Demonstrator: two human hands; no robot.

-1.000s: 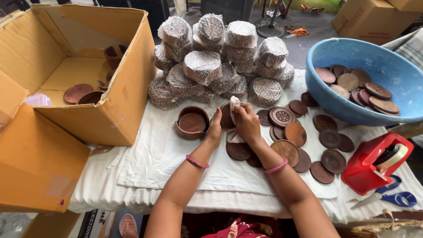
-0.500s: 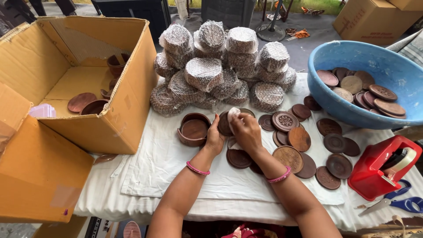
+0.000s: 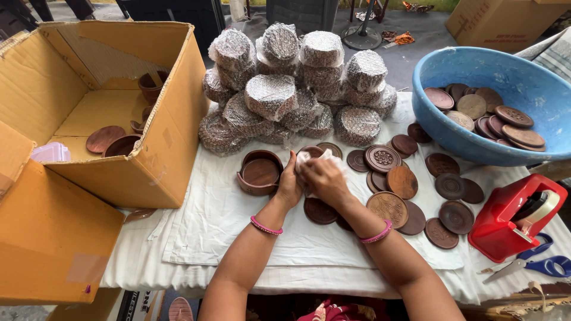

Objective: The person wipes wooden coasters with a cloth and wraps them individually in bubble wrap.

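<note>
On the white sheet that covered the surface, near the middle, the 2 hands met over 1 brown wooden disc. The left hand was closed on the disc's left edge and held it tipped up. The right hand was closed on a white cloth and pressed it flat on the disc's face. The disc sat just right of a round wooden holder and just below a pile of bubble-wrapped bundles.

To rub the disc well, I think the left hand should hold the rim tight so the disc cannot spin. The cloth should go round in small circles and reach right to the edge. A soft push seems best, so the carved lines do not catch the cloth. The other loose discs lay close by on the right, so the elbow should stay up off them.

Only 1 view showed all this. Most of the disc hid under the cloth and fingers, so I could not tell if it had a carved pattern. Part of the open cardboard box was cut off at the left. The blue tub of more discs and the blue scissors ran off the right edge. The red tape holder stood near them.
</note>
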